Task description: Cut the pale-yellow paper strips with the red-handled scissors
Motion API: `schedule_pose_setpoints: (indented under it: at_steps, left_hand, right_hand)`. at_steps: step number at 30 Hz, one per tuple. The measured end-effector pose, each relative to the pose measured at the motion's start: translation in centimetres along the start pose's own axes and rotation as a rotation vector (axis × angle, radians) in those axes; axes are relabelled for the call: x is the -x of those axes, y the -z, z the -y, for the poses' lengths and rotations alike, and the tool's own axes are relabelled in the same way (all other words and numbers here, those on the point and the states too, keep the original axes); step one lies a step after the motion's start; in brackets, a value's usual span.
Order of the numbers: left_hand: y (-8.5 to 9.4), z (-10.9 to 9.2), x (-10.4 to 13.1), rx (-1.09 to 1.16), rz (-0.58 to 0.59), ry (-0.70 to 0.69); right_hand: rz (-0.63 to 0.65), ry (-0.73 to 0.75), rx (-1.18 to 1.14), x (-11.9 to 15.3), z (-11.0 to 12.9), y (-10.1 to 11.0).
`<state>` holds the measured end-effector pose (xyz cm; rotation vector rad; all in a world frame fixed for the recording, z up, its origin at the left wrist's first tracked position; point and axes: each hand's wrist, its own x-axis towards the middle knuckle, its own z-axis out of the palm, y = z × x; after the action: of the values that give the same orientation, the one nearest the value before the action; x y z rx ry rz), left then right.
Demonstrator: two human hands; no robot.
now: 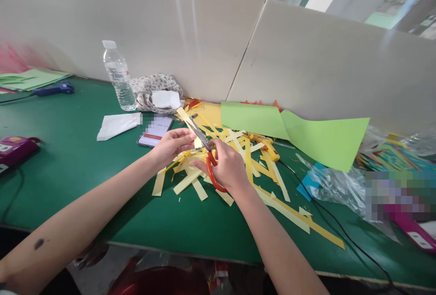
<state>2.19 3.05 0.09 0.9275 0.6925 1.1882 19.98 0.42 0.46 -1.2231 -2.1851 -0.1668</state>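
Observation:
In my right hand (pixel 226 165) is a pair of scissors (pixel 215 177) with red handles, its fingers closed round the loops. The dark blades point up and to the left, against a pale yellow paper strip (pixel 185 117). My left hand (pixel 174 146) pinches that strip between thumb and fingers, just left of the blades. Whether the blades are cutting into the strip I cannot tell. Beneath both hands lies a loose heap of pale and deeper yellow paper strips (pixel 190 180) on the green table (pixel 136 213).
Behind my left hand are a phone (pixel 157 130), a white tissue (pixel 117 126), a water bottle (pixel 119 77) and a patterned cloth pouch (pixel 145 88). Green paper sheets (pixel 320 138), a yellow corded tool (pixel 270 152) and clear plastic wrap (pixel 340 190) lie to the right. A pale partition (pixel 153 22) bounds the back.

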Motion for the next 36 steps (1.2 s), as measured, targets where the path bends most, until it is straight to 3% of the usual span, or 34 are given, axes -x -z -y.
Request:
schedule_pose_setpoints:
  at_steps: [13,20,27,36]
  left_hand:
    - [-0.1,0.3,0.1,0.011,0.009,0.009]
    - [-0.5,0.3,0.1,-0.047,-0.035,0.027]
    - [-0.4,0.6,0.1,-0.159,-0.146,-0.002]
    - [-0.6,0.5,0.2,-0.225,-0.136,-0.016]
  right_hand:
    - [-0.061,0.002,-0.024,-0.1,0.0,-0.1]
    - [-0.087,-0.347,-0.366,-0.4,0.1,0.6]
    - [0.002,-0.560,-0.993,-1.1,0.2,0.6]
    - [0.064,-0.617,-1.078,-1.1,0.8,0.4]
